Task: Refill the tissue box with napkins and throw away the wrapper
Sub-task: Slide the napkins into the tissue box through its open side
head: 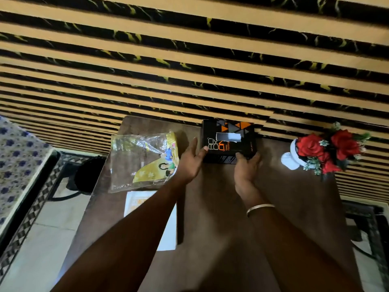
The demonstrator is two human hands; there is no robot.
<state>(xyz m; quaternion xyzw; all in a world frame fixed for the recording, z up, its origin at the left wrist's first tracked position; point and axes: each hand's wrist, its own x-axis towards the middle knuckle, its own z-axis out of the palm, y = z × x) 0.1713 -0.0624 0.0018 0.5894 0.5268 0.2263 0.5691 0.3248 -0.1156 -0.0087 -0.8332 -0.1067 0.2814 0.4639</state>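
Tissue box (229,142), black with orange triangles, at far edge of brown table (273,207), back against striped wall (189,60); likely parked there for bracing. White napkin showing in top slot, so refill looks done or nearly. Right hand (246,165) curled over near right corner, fingers on box front, gripping lightly. Left hand (189,163) open, flat, thumb touching left side; steadying, not holding anything. Wrapper (145,161), clear plastic with yellow print, empty and crumpled, lying just left of left hand, still to bin. White sheet (151,218) under left forearm. Red flower vase (324,150) well right, clear of work.
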